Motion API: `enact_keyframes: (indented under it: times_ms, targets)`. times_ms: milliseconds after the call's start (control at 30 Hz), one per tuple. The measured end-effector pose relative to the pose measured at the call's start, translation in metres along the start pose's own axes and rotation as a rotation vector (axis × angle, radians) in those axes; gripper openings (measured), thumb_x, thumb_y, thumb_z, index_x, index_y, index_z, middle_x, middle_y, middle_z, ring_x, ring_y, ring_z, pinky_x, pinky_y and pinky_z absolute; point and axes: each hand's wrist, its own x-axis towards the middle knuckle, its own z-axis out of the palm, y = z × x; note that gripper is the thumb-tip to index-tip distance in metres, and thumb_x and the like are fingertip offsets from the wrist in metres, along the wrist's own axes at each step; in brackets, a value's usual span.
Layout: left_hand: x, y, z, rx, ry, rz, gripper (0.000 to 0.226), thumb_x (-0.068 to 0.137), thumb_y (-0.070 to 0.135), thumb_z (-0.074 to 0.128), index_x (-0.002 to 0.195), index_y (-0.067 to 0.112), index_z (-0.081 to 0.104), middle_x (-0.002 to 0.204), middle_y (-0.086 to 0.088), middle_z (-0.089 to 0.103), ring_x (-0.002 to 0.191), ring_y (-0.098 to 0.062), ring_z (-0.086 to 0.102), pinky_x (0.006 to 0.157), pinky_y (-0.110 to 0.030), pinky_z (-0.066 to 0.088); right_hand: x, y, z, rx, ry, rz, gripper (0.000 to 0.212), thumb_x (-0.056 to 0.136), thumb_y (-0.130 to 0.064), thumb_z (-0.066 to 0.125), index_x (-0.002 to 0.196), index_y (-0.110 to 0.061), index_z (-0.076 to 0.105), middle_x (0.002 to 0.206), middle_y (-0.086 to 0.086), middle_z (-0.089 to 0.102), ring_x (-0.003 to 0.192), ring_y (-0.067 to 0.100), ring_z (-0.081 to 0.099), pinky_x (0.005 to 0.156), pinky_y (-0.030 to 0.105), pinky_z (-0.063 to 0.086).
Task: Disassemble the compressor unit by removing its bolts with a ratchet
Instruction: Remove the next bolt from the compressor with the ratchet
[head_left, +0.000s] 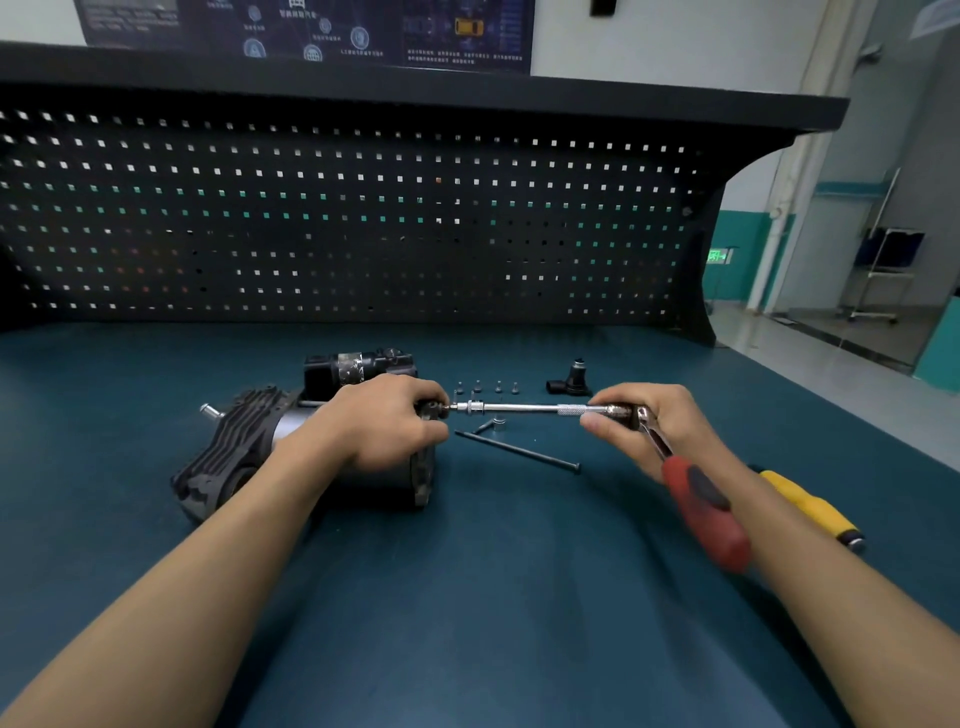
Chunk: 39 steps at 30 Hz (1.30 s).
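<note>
The compressor (311, 452) lies left on the bench (493, 597), small bolts (487, 387) behind the ratchet (597, 415) at its right.

Left hand (387, 422) grips compressor unit (311, 447) end. Right hand (655, 423) holds ratchet (691, 483) head; extension bar (524, 409) horizontal, meeting unit.

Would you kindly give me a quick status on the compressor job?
Left hand grips compressor end. Right hand grips ratchet, extension seated at compressor end. Long bolt loose on mat below, not blocking.
</note>
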Motion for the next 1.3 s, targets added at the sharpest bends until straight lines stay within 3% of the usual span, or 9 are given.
enact_keyframes:
  times_ms: [100,233,367,667,800,867,1000,1200,1300]
  targets:
    - [0.001,-0.001,0.0,-0.005,0.004,-0.001,0.053,0.065,0.054,0.043,0.113,0.044,0.062,0.096,0.02,0.058,0.09,-0.013,0.052,0.076,-0.032,0.036,0.001,-0.004,0.002,0.101,-0.046,0.17,0.013,0.088,-0.042,0.075,0.078,-0.032,0.074,0.064,-0.019,0.066,0.058,-0.004,0.057,0.058,0.007,0.039]
    - [0.003,-0.001,0.0,0.003,-0.014,0.004,0.053,0.065,0.053,0.043,0.113,0.043,0.063,0.097,0.018,0.059,0.092,-0.015,0.053,0.075,-0.033,0.036,0.006,-0.009,0.006,0.377,-0.045,0.513,0.062,0.084,-0.064,0.062,0.084,-0.003,0.071,0.05,-0.005,0.042,0.046,0.011,0.038,0.045,0.022,0.029]
    - [0.003,-0.001,0.0,0.001,-0.015,0.011,0.051,0.066,0.052,0.043,0.112,0.043,0.063,0.099,0.019,0.058,0.093,-0.014,0.052,0.075,-0.033,0.037,0.008,-0.014,0.005,0.52,-0.091,0.85,0.08,0.072,-0.083,0.06,0.096,-0.007,0.069,0.05,-0.001,0.045,0.04,0.013,0.036,0.038,0.02,0.028]
    - [0.004,-0.005,0.004,-0.001,0.014,0.014,0.048,0.062,0.054,0.041,0.104,0.042,0.062,0.094,0.018,0.063,0.09,-0.016,0.057,0.068,-0.032,0.037,0.008,-0.022,-0.005,0.894,-0.257,1.061,0.062,0.069,-0.081,0.063,0.066,-0.021,0.048,0.049,-0.001,0.034,0.036,0.012,0.025,0.041,0.02,0.016]
    - [0.005,-0.006,0.004,-0.005,0.02,0.016,0.046,0.062,0.055,0.041,0.101,0.042,0.062,0.091,0.02,0.063,0.089,-0.015,0.058,0.067,-0.031,0.037,0.007,-0.02,-0.008,0.967,-0.282,1.048,0.065,0.067,-0.08,0.064,0.057,-0.017,0.053,0.048,-0.003,0.036,0.035,0.011,0.025,0.039,0.021,0.02]
    - [0.004,-0.005,0.004,-0.004,0.024,0.018,0.046,0.062,0.055,0.041,0.1,0.042,0.062,0.089,0.021,0.062,0.088,-0.014,0.058,0.066,-0.03,0.037,0.008,-0.02,-0.008,0.958,-0.296,1.033,0.066,0.067,-0.077,0.066,0.066,-0.011,0.065,0.049,-0.004,0.037,0.035,0.009,0.027,0.042,0.02,0.017]
    - [0.003,-0.004,0.003,-0.004,0.029,0.018,0.047,0.063,0.053,0.042,0.104,0.042,0.063,0.089,0.023,0.06,0.089,-0.014,0.057,0.068,-0.031,0.035,0.008,-0.021,-0.008,0.991,-0.257,0.917,0.045,0.069,-0.056,0.075,0.079,-0.015,0.061,0.054,-0.002,0.042,0.039,0.01,0.033,0.041,0.021,0.023]
    - [-0.002,-0.001,0.001,0.02,0.012,0.031,0.055,0.067,0.052,0.04,0.119,0.047,0.057,0.092,0.023,0.054,0.091,-0.01,0.048,0.074,-0.033,0.032,0.001,-0.014,-0.014,0.355,-0.243,0.385,0.006,0.079,-0.023,0.084,0.082,-0.025,0.08,0.061,0.0,0.064,0.051,0.011,0.055,0.05,0.019,0.044]
    - [-0.002,-0.001,0.0,0.038,-0.007,0.037,0.06,0.069,0.052,0.038,0.126,0.047,0.054,0.103,0.022,0.051,0.097,-0.009,0.048,0.077,-0.033,0.031,0.002,-0.01,-0.007,0.13,-0.095,0.023,0.018,0.079,-0.005,0.083,0.093,-0.017,0.08,0.075,-0.007,0.07,0.068,-0.001,0.062,0.069,0.011,0.045]
